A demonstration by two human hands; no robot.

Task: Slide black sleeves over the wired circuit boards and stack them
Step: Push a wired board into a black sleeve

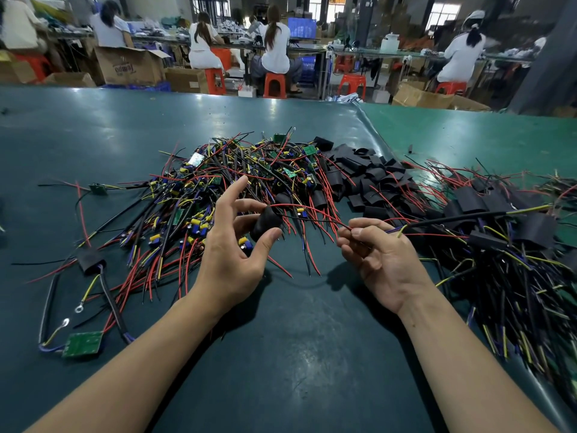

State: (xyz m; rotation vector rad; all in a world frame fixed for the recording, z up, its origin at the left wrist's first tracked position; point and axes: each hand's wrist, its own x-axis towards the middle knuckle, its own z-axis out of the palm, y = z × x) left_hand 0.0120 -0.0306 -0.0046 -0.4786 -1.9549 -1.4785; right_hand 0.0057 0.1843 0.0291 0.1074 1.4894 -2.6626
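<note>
Left hand (232, 245) pinches black sleeve (265, 223) between thumb and fingers, index raised. Right hand (376, 253) pinches its red and black wires (312, 214). Sleeved stack (499, 220) far right on green table (296, 339).

matt black sleeves (368, 179), glossy (scuffed) green mat (296, 354)
</note>
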